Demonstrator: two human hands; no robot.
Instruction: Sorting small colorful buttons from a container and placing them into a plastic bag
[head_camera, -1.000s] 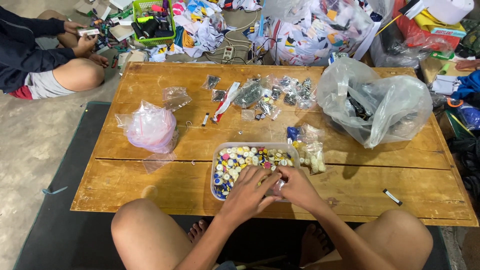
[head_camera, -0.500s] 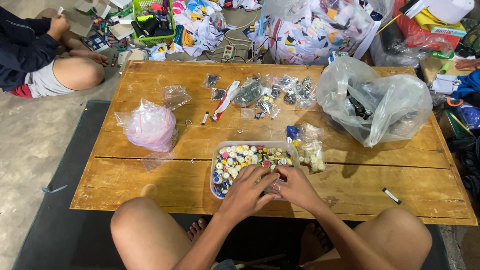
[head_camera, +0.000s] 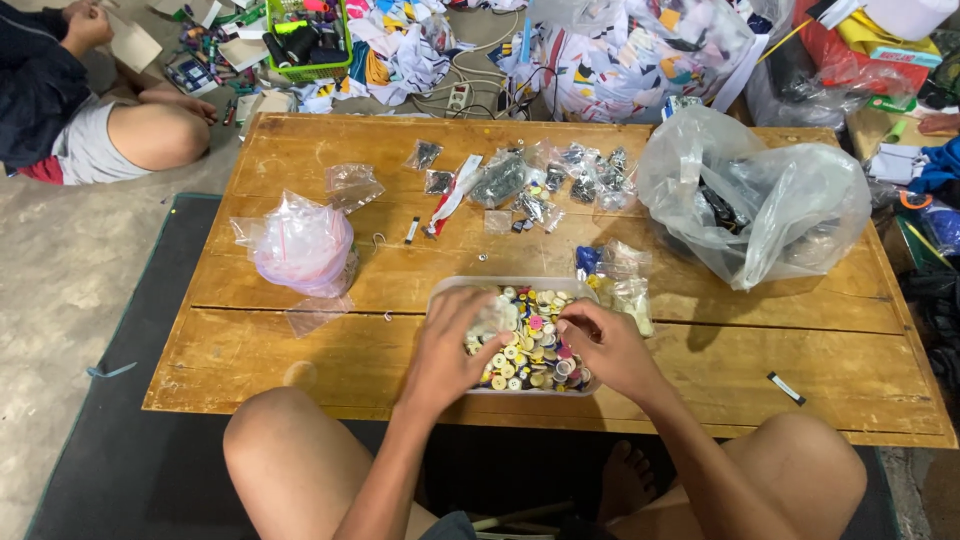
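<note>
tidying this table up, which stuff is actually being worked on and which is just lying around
In hand:
left hand and right hand in the tray
buttons in the tray

Lying about:
pink bag
big clear bag
small packets
black marker
green basket

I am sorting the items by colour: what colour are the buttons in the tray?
Mixed: mostly yellow and white buttons, some pink and blue; head view.

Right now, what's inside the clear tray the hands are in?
The clear tray holds mixed coloured buttons. The left hand and right hand cover part of the pile; anything beneath them and lower layers cannot be seen.
</note>
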